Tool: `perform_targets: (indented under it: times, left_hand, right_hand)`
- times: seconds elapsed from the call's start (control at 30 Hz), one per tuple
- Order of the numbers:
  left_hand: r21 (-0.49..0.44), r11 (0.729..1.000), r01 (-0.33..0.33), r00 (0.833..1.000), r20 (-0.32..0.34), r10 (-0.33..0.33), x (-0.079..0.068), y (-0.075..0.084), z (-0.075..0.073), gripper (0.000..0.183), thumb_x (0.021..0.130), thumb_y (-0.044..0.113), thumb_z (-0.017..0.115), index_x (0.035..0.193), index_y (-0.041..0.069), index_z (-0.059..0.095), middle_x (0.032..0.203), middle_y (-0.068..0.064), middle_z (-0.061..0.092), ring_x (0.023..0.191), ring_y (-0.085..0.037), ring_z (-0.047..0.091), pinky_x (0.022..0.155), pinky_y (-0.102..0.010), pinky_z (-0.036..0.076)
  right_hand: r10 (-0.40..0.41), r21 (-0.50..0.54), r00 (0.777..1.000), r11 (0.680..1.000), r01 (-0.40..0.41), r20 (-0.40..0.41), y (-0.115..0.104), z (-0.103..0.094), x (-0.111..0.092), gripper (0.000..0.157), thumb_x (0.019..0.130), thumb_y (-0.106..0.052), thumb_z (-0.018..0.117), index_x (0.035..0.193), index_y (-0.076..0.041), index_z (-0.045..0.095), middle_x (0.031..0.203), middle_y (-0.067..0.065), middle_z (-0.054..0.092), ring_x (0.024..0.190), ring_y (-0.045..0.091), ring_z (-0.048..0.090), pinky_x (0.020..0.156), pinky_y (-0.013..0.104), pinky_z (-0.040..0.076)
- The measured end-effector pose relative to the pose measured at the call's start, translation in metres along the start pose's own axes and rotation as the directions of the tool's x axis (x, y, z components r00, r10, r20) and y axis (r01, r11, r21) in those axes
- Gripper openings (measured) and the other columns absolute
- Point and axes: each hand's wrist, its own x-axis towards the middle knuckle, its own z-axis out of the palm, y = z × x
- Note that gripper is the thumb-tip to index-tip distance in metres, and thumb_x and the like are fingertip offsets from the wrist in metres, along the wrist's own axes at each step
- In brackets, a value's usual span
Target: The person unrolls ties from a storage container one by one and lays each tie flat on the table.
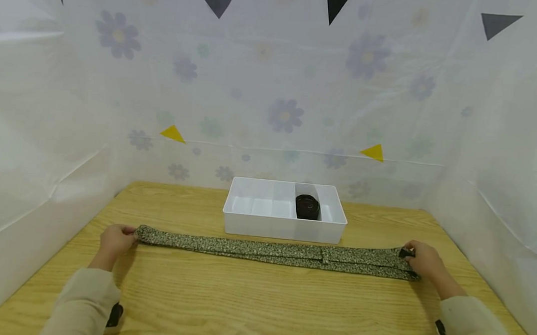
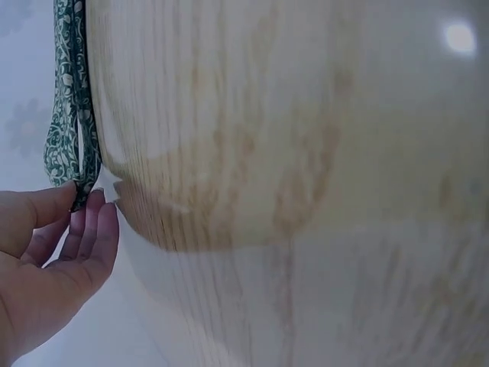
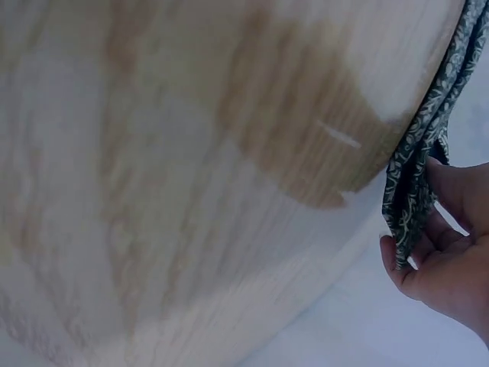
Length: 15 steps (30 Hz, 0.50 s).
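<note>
A green necktie (image 1: 256, 249) with a pale floral pattern is stretched sideways over the wooden table, doubled lengthwise with a small loop across it right of the middle. My left hand (image 1: 116, 241) pinches its rounded, folded end between thumb and fingers; in the left wrist view a narrow gap shows between the two layers of the necktie (image 2: 72, 115). At the other end my right hand (image 1: 424, 261) holds the wider part, its thumb on top and fingers beneath. In the right wrist view a pointed tip of the necktie (image 3: 409, 206) hangs over those fingers.
Behind the necktie stands a white divided box (image 1: 284, 227) with a black rolled-up item (image 1: 308, 207) in one compartment. The wooden table (image 1: 244, 301) is bounded by white sheeting at the sides and a flowered sheet (image 1: 254, 87) at the back.
</note>
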Motion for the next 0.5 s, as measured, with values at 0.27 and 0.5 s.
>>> perform_targets:
  times: [0.27,0.5]
  left_hand:
    - [0.055,0.998,-0.034,0.999,-0.015,0.035,-0.0007,-0.0021,0.0009,0.027,0.082,0.004,0.056,0.097,-0.018,0.059,0.094,-0.034,0.061,0.090,-0.048,0.054,0.081,-0.052,0.043]
    - [0.073,0.996,-0.041,0.999,-0.011,0.042,-0.0014,-0.0019,0.0007,0.024,0.082,0.004,0.057,0.092,-0.018,0.059,0.092,-0.034,0.060,0.087,-0.047,0.054,0.079,-0.051,0.044]
  right_hand:
    - [0.032,-0.041,0.999,0.999,-0.030,0.028,0.0031,0.0025,-0.0019,0.032,0.083,-0.003,0.062,0.107,0.016,0.051,0.095,0.034,0.057,0.082,0.046,0.056,0.063,0.053,0.046]
    - [-0.019,-0.059,1.000,0.998,0.019,-0.007,0.0033,0.0033,-0.0035,0.033,0.083,-0.003,0.063,0.107,0.016,0.052,0.095,0.035,0.057,0.082,0.046,0.056,0.063,0.051,0.048]
